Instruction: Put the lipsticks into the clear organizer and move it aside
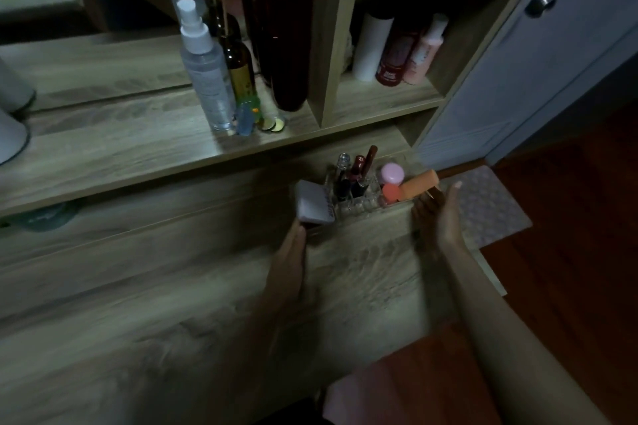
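The clear organizer [359,205] stands on the wooden desk [172,286], close to the shelf unit. Several lipsticks [359,172] and gloss tubes stand upright in its slots. A pink round compact [392,173] and orange sponges [419,184] fill its right part. A white square case [314,201] leans at its left end. My left hand [293,248] presses on the organizer's left front corner, just under the white case. My right hand [442,214] lies against its right end, fingers stretched out. The dim light and blur hide the exact finger contact.
A raised shelf [138,148] behind holds a clear spray bottle [207,72], an amber bottle [240,68], a tall dark red bottle [288,37] and small trinkets. A cubby [386,96] at the right holds more bottles. The desk's right edge drops to a mat [483,203] and dark wood floor.
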Demonstrator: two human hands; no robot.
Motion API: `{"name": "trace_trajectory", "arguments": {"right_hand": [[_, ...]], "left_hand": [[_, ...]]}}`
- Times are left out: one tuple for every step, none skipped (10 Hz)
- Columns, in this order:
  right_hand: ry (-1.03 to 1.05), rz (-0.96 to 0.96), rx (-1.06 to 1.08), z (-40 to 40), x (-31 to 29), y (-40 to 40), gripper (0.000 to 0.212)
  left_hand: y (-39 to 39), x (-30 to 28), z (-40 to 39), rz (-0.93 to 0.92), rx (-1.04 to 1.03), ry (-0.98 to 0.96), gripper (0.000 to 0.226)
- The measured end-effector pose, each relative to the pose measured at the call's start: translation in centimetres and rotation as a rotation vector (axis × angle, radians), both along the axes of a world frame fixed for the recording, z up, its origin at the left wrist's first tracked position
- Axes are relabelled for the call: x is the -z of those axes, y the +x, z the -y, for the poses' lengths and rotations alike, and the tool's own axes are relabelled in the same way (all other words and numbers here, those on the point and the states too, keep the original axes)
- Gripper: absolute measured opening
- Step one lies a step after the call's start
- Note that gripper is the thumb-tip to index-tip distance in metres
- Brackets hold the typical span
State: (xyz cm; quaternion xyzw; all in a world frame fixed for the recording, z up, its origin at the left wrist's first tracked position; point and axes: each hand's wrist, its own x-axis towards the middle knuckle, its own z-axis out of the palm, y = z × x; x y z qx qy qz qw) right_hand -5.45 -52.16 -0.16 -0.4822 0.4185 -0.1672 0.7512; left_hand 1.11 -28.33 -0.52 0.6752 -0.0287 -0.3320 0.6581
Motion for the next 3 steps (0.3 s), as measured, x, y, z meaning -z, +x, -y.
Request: {"name": "trace_trajectory", "arguments": {"right_hand": [[0.03,0.037,0.012,0.4,0.1,-0.1,0.071],[0.054,0.101,-0.016,0.5,-0.3,-0.2,0.062],[0.052,0.133,-0.065,0.3,-0.7,-1.3,0.062]], "left_hand": [[-0.4,0.0,0.5,0.022,0.0,0.001,0.034],[-0.3,-0.3,0.8,0.027,0.006,0.02,0.033],[-1.0,-1.2,1.0,0.129,0.002,0.201,0.038]]}}
